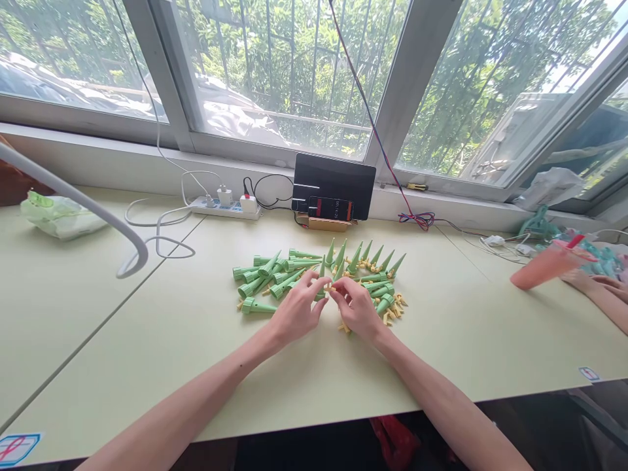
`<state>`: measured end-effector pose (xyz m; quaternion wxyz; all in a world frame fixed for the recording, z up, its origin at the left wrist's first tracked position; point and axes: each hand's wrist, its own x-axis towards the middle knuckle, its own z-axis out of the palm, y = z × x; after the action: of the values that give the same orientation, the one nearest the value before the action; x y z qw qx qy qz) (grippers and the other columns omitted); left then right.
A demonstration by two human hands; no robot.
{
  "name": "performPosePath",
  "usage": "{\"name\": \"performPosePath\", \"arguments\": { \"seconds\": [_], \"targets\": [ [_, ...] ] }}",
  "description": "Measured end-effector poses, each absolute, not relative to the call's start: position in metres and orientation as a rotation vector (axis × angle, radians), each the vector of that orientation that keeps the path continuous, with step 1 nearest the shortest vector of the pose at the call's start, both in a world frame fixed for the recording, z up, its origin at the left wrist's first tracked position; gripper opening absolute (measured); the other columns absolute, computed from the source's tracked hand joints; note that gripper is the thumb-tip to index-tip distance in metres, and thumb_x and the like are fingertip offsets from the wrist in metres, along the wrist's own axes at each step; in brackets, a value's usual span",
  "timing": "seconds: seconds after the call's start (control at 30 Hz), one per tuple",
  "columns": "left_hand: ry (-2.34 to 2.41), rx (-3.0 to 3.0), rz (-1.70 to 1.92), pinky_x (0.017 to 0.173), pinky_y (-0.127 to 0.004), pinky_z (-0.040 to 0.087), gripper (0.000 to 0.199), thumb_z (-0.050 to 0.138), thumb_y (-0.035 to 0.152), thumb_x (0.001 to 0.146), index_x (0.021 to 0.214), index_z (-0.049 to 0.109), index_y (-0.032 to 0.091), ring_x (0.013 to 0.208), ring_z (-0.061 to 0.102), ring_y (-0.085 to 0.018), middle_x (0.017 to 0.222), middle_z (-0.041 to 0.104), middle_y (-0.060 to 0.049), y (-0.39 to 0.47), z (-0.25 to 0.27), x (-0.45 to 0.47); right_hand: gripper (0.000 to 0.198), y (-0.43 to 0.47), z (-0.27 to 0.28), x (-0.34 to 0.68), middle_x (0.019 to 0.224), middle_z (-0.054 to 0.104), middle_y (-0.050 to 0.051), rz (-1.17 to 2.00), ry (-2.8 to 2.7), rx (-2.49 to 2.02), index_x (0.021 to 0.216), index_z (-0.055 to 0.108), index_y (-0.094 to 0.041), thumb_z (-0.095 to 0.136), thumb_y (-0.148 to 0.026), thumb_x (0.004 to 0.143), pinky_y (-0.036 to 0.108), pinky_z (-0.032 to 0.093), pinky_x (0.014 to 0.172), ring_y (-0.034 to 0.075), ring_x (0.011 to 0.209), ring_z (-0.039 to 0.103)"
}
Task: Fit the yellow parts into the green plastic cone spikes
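My left hand and my right hand meet fingertip to fingertip above the table, both with curled fingers. Between the fingertips shows a small yellow valve piece, pinched from both sides; its details are too small to make out. Just behind my hands, green plastic watering spikes stand upright with tips up, several with yellow pieces at their bases. More green spikes lie in a pile beside my left hand. Loose yellow valve pieces are heaped to the right of my right hand, near lying spikes.
A phone leans against a black tablet at the window. A power strip with white cables is at back left. To the right are a pink drink cup and another person's arm.
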<state>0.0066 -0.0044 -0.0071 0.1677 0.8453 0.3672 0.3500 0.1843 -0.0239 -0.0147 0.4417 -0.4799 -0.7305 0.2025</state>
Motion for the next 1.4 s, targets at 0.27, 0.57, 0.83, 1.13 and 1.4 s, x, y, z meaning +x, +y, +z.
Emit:
{"name": "performPosePath", "arguments": {
  "seconds": [0.27,0.57,0.83,1.13,1.4],
  "targets": [
    [1.020,2.390,1.004,0.063,-0.027,0.054,0.034,0.055,0.016,0.087,0.119,0.057,0.025,0.060,0.057,-0.008,0.114,0.054,-0.006,-0.0059,-0.0052,0.0083,0.023,-0.0241,-0.0160,0.1857,0.072,0.057,0.001,0.437,-1.843,-1.222,0.081,0.055,-0.020,0.045,-0.032,0.098,0.026,0.038,0.058,0.015,0.063,0.049],
    [0.995,2.370,0.990,0.060,-0.028,0.054,0.034,0.054,0.018,0.088,0.121,0.057,0.026,0.056,0.054,-0.007,0.115,0.053,-0.007,-0.0055,-0.0076,0.0082,0.033,-0.0246,-0.0158,0.1846,0.063,0.050,0.000,0.371,-1.874,-1.256,0.070,0.050,-0.020,0.041,-0.034,0.100,0.027,0.033,0.057,0.014,0.058,0.044],
    [1.034,2.384,0.988,0.063,-0.027,0.054,0.034,0.054,0.015,0.088,0.120,0.056,0.026,0.063,0.059,-0.009,0.117,0.053,-0.006,-0.0045,-0.0046,0.0075,0.029,-0.0246,-0.0142,0.1822,0.067,0.056,0.000,0.460,-1.801,-1.251,0.077,0.057,-0.019,0.046,-0.036,0.099,0.026,0.037,0.056,0.013,0.057,0.046],
    [1.066,2.360,0.972,0.065,-0.027,0.054,0.036,0.055,0.015,0.087,0.122,0.056,0.026,0.066,0.061,-0.010,0.117,0.052,-0.006,-0.0026,-0.0037,0.0067,0.017,-0.0234,-0.0159,0.1824,0.087,0.064,0.005,0.546,-1.775,-1.198,0.093,0.058,-0.018,0.049,-0.033,0.096,0.026,0.044,0.057,0.014,0.065,0.057],
    [1.067,2.339,0.941,0.068,-0.029,0.055,0.032,0.057,0.016,0.088,0.118,0.056,0.024,0.069,0.062,-0.012,0.117,0.052,-0.007,-0.0043,-0.0046,0.0078,0.015,-0.0230,-0.0181,0.1859,0.078,0.060,0.003,0.473,-1.813,-1.213,0.087,0.057,-0.019,0.049,-0.029,0.095,0.025,0.041,0.057,0.015,0.066,0.054]
  ]
}}
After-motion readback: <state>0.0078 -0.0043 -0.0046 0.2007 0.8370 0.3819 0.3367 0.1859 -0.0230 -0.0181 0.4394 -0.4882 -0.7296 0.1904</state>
